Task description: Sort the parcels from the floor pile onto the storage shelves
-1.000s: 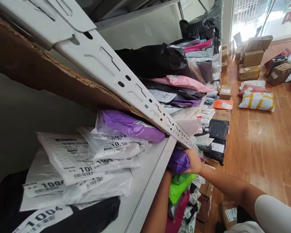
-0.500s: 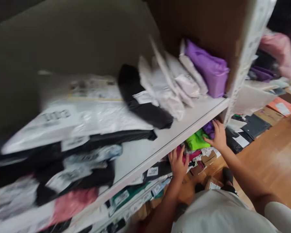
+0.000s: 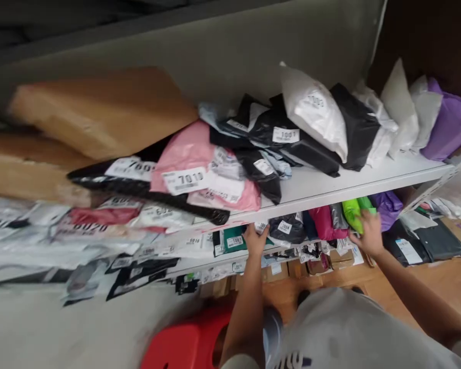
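Observation:
My left hand [image 3: 255, 240] reaches to the lower shelf, its thumb and fingers apart around a small white label at the front of a parcel. Beside it lie a green parcel [image 3: 230, 239] and a dark parcel labelled 1004 [image 3: 287, 229]. Further right, my right hand [image 3: 370, 234] rests against a bright green plastic parcel [image 3: 352, 214], thumb stretched out to the left; its fingertips are partly hidden. A magenta parcel [image 3: 322, 221] stands between the hands, and a purple parcel [image 3: 386, 209] is just right of my right hand.
The upper shelf [image 3: 369, 183] overhangs my hands and carries bagged parcels, including a pink one labelled 7010 [image 3: 184, 148], and a cardboard box [image 3: 107, 107]. A red stool [image 3: 176, 341] stands below left. More parcels [image 3: 441, 238] lie at the right.
The view has swung left along the shelf. My left hand has shifted left from the magenta parcel towards the green one. My right hand has moved from the purple parcel to the bright green one.

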`<state>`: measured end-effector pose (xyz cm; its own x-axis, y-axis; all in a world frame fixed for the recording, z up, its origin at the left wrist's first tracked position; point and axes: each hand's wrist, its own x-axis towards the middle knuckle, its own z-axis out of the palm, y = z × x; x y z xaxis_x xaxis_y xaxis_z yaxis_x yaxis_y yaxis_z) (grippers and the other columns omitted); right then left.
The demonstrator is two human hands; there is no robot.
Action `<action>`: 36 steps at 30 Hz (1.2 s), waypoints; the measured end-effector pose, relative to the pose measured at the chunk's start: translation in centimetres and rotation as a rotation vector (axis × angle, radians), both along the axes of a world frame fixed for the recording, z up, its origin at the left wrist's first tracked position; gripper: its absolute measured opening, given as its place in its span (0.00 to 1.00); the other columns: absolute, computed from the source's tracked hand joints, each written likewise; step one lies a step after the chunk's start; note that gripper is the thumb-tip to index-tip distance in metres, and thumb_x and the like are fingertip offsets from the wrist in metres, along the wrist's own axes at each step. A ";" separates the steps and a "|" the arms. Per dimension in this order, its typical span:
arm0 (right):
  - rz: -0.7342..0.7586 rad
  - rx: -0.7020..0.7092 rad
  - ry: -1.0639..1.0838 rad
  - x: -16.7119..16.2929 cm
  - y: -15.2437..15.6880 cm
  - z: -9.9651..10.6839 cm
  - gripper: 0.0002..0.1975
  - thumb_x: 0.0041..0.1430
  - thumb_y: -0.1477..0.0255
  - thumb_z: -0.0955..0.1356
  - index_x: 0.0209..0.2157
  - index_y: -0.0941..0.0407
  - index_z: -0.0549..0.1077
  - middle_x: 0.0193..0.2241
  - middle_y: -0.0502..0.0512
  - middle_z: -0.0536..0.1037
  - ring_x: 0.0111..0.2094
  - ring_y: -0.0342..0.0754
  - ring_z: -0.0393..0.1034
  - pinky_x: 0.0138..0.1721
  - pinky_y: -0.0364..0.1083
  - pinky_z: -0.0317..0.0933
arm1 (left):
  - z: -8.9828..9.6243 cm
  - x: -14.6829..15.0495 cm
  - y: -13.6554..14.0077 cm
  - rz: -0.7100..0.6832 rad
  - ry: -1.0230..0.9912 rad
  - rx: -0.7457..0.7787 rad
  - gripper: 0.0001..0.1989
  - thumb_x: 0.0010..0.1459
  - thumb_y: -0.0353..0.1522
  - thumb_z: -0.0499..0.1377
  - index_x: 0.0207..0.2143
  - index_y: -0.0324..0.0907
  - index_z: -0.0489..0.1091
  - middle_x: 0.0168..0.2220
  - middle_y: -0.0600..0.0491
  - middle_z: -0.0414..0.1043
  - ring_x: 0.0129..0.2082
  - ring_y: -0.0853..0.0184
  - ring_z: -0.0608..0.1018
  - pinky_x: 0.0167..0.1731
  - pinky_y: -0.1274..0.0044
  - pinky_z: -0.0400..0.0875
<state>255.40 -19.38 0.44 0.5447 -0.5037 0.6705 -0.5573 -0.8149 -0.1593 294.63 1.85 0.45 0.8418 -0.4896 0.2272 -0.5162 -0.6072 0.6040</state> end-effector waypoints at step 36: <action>0.139 0.204 0.316 12.2 4.8 -2.9 0.20 0.55 0.75 0.71 0.51 0.54 0.78 0.55 0.65 0.77 0.57 0.62 0.66 0.72 0.69 0.41 | 1.8 0.1 0.6 -0.106 -0.372 0.276 0.16 0.67 0.36 0.56 0.45 0.39 0.80 0.49 0.37 0.77 0.49 0.49 0.76 0.60 0.54 0.62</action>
<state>267.59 -14.61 -2.47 0.7805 -0.5157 0.3533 -0.4911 -0.8555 -0.1638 294.73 2.44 2.28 0.6702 -0.6528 0.3532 -0.7346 -0.6513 0.1903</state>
